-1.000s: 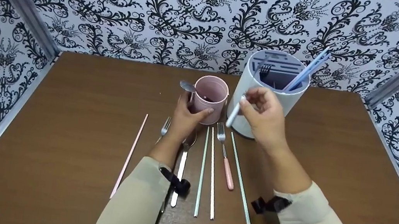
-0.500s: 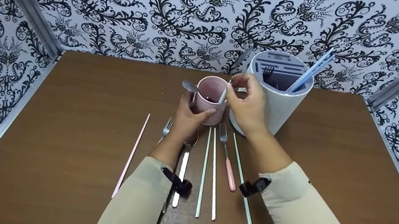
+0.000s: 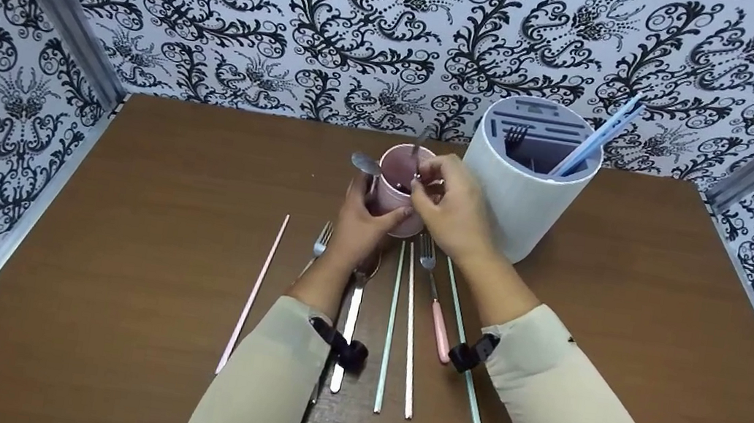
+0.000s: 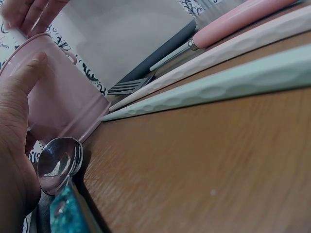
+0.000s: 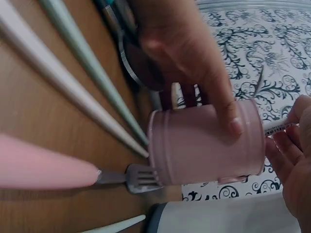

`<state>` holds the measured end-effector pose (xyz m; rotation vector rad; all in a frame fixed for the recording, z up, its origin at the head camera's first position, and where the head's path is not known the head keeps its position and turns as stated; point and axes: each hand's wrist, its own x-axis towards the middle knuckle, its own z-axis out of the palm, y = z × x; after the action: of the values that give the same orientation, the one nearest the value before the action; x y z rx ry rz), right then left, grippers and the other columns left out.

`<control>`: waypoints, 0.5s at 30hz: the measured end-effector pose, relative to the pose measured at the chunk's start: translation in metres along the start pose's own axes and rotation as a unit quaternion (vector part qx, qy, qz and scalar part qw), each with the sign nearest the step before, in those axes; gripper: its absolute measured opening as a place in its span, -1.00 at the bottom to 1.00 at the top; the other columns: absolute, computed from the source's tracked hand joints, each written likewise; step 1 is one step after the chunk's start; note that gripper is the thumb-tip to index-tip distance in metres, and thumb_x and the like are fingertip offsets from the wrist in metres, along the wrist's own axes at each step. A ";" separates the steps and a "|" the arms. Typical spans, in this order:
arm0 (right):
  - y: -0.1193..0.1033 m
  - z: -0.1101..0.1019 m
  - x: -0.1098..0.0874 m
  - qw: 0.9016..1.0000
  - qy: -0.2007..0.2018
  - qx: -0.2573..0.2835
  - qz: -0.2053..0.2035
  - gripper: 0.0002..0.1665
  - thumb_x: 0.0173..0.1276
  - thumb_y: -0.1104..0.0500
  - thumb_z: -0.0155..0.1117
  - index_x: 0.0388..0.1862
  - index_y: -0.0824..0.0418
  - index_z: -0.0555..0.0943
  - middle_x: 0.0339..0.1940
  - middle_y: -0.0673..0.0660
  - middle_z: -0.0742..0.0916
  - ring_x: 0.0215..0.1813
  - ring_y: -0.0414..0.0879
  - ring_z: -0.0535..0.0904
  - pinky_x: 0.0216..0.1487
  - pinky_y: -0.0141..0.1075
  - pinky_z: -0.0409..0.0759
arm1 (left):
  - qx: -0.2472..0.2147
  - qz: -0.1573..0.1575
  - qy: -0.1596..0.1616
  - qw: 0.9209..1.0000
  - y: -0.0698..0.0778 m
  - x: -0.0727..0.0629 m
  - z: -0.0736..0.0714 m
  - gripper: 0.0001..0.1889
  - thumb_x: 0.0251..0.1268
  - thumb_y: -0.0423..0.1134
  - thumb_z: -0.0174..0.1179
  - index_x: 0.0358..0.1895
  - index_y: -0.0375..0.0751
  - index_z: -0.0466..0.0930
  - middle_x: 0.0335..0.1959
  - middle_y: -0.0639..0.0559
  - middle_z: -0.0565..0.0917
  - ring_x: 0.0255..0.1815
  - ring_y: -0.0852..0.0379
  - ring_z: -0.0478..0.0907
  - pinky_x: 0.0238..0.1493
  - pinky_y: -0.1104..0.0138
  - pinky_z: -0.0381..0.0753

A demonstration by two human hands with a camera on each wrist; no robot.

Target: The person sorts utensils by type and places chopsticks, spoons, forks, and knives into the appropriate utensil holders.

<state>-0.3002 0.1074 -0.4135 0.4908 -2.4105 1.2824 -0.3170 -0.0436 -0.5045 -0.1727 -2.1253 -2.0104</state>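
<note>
Your right hand (image 3: pixel 453 207) has reached the pink cup (image 5: pixel 206 145), fingers pinching a utensil (image 5: pixel 277 127). Likely light, stiff: hold its handle.

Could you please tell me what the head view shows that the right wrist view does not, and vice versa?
Only the head view shows the blue utensils leaning out of the white holder and the pink chopstick lying farthest left.
Only the right wrist view shows the lettering on the white handle that the right hand pinches.
Both show the white holder, the left hand gripping the pink cup, the right hand by its rim, and the pink-handled fork.
</note>
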 end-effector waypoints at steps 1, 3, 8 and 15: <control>0.001 0.001 0.000 1.000 -0.007 -0.011 -0.007 -0.79 0.33 0.31 0.35 -0.08 0.33 0.61 -0.12 0.20 0.70 -0.04 0.02 0.68 0.03 -0.20 0.73 | 0.005 0.000 0.000 1.000 0.000 0.000 0.000 -0.08 0.09 -0.22 0.57 0.53 -0.25 0.27 0.43 -0.26 0.47 0.37 -0.13 0.54 0.41 0.12 0.54; 0.003 0.003 0.000 0.999 -0.019 -0.028 -0.015 -0.80 0.32 0.32 0.33 -0.09 0.34 0.61 -0.13 0.20 0.69 -0.05 0.02 0.67 0.04 -0.21 0.72 | 0.010 0.000 -0.001 1.000 0.000 0.000 0.000 -0.06 0.10 -0.20 0.57 0.54 -0.24 0.25 0.44 -0.24 0.45 0.37 -0.12 0.54 0.40 0.13 0.55; 0.003 0.005 0.002 0.996 -0.049 -0.072 -0.021 -0.78 0.33 0.28 0.31 -0.07 0.31 0.59 -0.12 0.18 0.67 -0.07 0.02 0.64 0.06 -0.19 0.68 | 0.005 0.002 -0.001 1.000 0.001 -0.001 -0.001 -0.05 0.12 -0.26 0.53 0.57 -0.25 0.20 0.47 -0.26 0.40 0.40 -0.16 0.52 0.38 0.12 0.57; 0.003 0.006 0.006 0.981 -0.109 -0.159 -0.040 -0.78 0.31 0.23 0.27 -0.09 0.27 0.57 -0.10 0.17 0.67 -0.11 0.07 0.61 -0.02 -0.07 0.65 | -0.017 0.003 -0.003 1.000 -0.002 0.000 0.000 -0.06 0.14 -0.32 0.46 0.59 -0.22 0.17 0.44 -0.28 0.42 0.32 -0.15 0.58 0.18 0.22 0.68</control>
<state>-0.3078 0.1032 -0.4162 0.6530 -2.6775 0.8243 -0.3174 -0.0434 -0.5063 -0.1913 -2.0937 -2.0460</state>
